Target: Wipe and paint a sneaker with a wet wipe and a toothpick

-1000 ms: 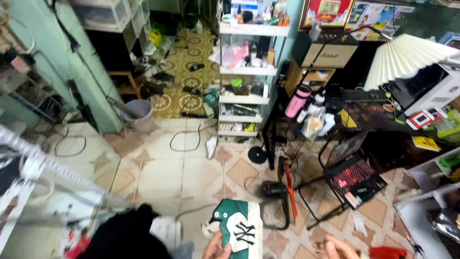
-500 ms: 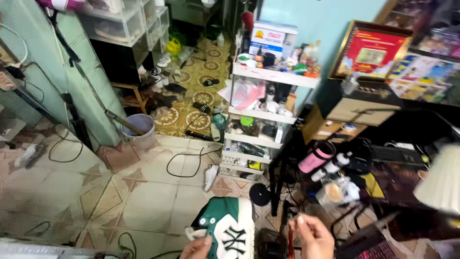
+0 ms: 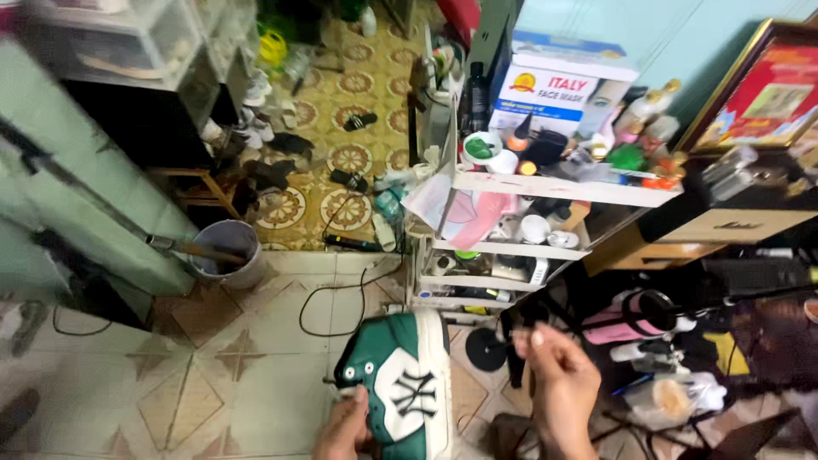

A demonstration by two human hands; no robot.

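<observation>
My left hand [image 3: 343, 428] grips a green and white sneaker [image 3: 400, 380] by its near side, at the bottom middle of the head view. The shoe lies on its side, with a white emblem facing up and its white sole toward the right. My right hand [image 3: 555, 385] is raised just right of the shoe, fingers pinched together near a dark cord or strap [image 3: 516, 341]. Whether those fingers hold the cord is unclear from blur.
A white tiered shelf [image 3: 554, 189] crowded with bottles, jars and a box stands right of centre. A grey bucket [image 3: 228, 253] with a stick sits on the tiled floor at left. Black cables [image 3: 336, 290] trail across the tiles. Cluttered dark furniture fills the right side.
The view has swung toward the shelf and moved closer. The sneaker has come up higher in view, and my right hand has risen beside it.
</observation>
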